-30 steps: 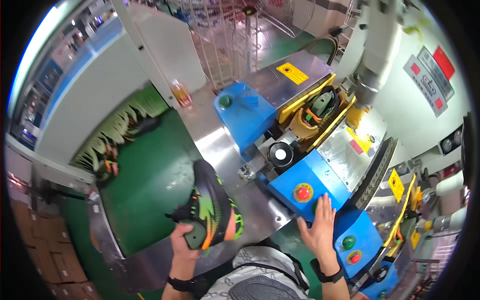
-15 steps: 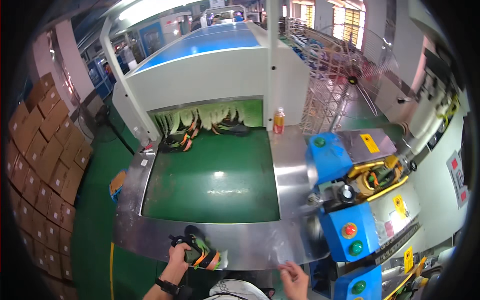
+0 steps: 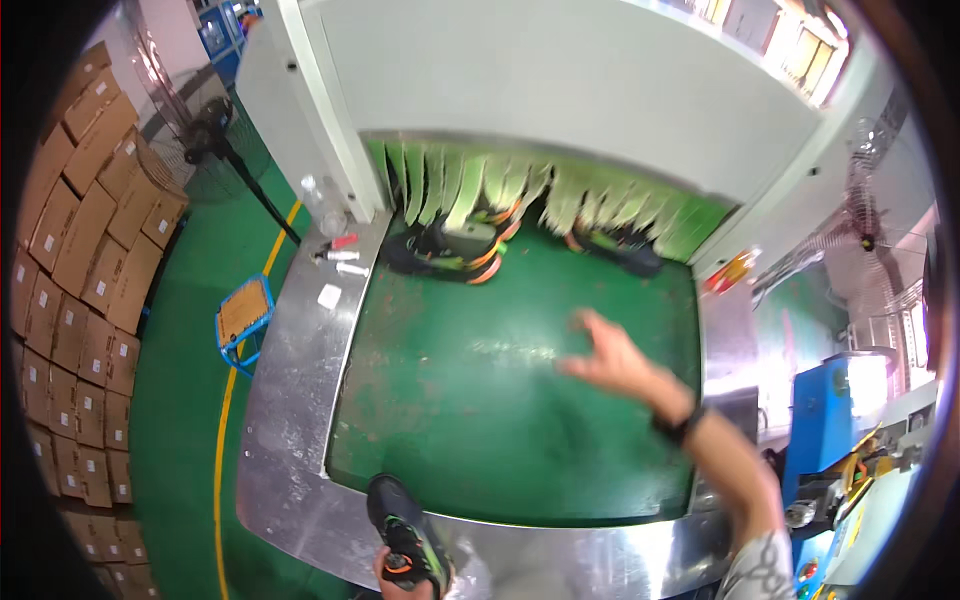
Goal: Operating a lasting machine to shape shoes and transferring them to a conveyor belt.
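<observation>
My left hand (image 3: 402, 590) is closed around a black shoe (image 3: 405, 525) with green and orange accents, held over the front metal ledge; part of this hand falls below the lower edge of the view. My right hand (image 3: 615, 358), slightly blurred and with a dark band at the wrist, reaches over the green conveyor belt (image 3: 450, 400). Its thumb and fingers are apart and it holds nothing. At the tunnel mouth, black and orange shoes (image 3: 440, 255) stand on the left of the belt. Another dark shoe (image 3: 625, 248) is farther right, partly hidden by the strip curtain (image 3: 610, 195).
A metal frame (image 3: 285, 440) borders the belt, with small tubes (image 3: 343, 256) and a clear bottle (image 3: 325, 210) on its left. An orange drink bottle (image 3: 733, 270) stands at right. Stacked cartons (image 3: 75, 270), a blue stool (image 3: 245, 315) and a fan (image 3: 210, 130) are to the left.
The view has shifted closer to the tunnel mouth. My right hand has moved from the front ledge out over the belt. The shoe in my left hand has turned, staying near the ledge.
</observation>
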`<state>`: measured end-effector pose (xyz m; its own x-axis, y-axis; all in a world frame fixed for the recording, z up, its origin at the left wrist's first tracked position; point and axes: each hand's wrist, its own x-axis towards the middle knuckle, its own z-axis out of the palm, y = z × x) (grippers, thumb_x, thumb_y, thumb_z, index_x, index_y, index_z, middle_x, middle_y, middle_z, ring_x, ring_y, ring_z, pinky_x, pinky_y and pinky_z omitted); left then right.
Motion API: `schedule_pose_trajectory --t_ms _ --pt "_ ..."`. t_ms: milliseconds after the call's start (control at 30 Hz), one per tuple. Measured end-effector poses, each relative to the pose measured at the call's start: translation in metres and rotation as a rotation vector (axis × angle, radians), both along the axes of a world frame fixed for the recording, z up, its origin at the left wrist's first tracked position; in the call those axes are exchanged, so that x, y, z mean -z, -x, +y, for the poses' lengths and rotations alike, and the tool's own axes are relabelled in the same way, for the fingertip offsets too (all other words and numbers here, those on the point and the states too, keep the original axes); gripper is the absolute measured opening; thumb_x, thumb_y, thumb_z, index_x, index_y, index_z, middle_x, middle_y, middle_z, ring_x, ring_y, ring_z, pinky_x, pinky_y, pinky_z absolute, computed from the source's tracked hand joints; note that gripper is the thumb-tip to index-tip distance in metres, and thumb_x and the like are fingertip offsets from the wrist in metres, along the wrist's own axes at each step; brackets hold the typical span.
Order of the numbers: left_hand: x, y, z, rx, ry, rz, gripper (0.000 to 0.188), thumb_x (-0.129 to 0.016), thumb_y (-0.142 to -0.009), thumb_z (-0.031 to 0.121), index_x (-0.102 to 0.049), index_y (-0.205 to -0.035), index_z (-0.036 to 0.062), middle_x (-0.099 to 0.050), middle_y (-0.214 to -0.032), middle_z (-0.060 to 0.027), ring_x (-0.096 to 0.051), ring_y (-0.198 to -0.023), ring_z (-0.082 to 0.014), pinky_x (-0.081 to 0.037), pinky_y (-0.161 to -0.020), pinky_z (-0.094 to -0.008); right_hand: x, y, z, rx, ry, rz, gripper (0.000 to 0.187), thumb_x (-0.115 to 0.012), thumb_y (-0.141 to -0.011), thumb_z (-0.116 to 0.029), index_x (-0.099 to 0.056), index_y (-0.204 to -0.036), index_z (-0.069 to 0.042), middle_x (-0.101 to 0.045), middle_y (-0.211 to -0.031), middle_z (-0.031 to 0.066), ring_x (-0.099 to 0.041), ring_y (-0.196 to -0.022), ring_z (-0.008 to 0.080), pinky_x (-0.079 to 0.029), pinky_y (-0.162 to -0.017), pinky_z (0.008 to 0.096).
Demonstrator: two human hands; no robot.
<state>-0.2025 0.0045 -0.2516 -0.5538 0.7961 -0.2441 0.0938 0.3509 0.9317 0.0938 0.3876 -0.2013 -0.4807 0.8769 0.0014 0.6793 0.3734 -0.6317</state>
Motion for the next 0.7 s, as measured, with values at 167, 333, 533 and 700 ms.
schedule_pose_trajectory --t_ms 167,333,533,700 --pt "-0.017 0.015 0.011 0.252 0.571 0.237 0.05 -0.064 -0.083 0.009 -0.045 -0.129 0.0005 -0.058 -0.113 -0.021 -0.06 -0.096 -0.0308 -0.049 -0.086 -0.0385 0.007 0.171 0.197 -0.139 -0.167 -0.404 0.073 -0.081 -0.07 -0.038 -0.048 -0.119 0.005 -0.062 -0.104 0.024 -0.062 -0.098 0.0379 -0.051 -0.084 0.0422" --pt "-0.003 0.022 0.029 0.289 -0.231 0.894 0.036 -0.063 -0.087 0.013 -0.05 -0.117 -0.0033 -0.061 -0.105 -0.0179 -0.062 -0.084 -0.0275 -0.052 -0.079 -0.0324 0.071 0.205 0.204 -0.047 -0.241 -0.502 0.072 -0.078 -0.068 -0.054 -0.059 -0.101 0.007 -0.065 -0.098 0.025 -0.065 -0.093 0.0367 -0.053 -0.075 0.044" --pt "-0.031 0.014 0.01 0.032 0.162 -0.071 0.07 -0.061 -0.075 0.003 -0.03 -0.138 -0.0034 -0.049 -0.13 -0.0214 -0.051 -0.119 -0.0294 -0.039 -0.103 -0.0402 0.033 0.078 -0.038 0.411 0.408 0.202 0.065 -0.073 -0.077 -0.041 -0.057 -0.123 0.001 -0.065 -0.113 0.0189 -0.063 -0.103 0.0268 -0.049 -0.09 0.037" --pt "-0.05 0.016 0.017 0.371 -0.157 0.154 0.111 -0.072 -0.067 0.019 0.001 -0.146 -0.008 -0.013 -0.15 -0.0265 -0.02 -0.139 -0.0349 -0.02 -0.113 -0.0434 -0.067 -0.01 -0.31 0.87 0.533 0.615 0.036 -0.072 -0.077 -0.012 -0.065 -0.109 0.003 -0.068 -0.101 0.0062 -0.062 -0.09 0.0146 -0.049 -0.084 0.0296"
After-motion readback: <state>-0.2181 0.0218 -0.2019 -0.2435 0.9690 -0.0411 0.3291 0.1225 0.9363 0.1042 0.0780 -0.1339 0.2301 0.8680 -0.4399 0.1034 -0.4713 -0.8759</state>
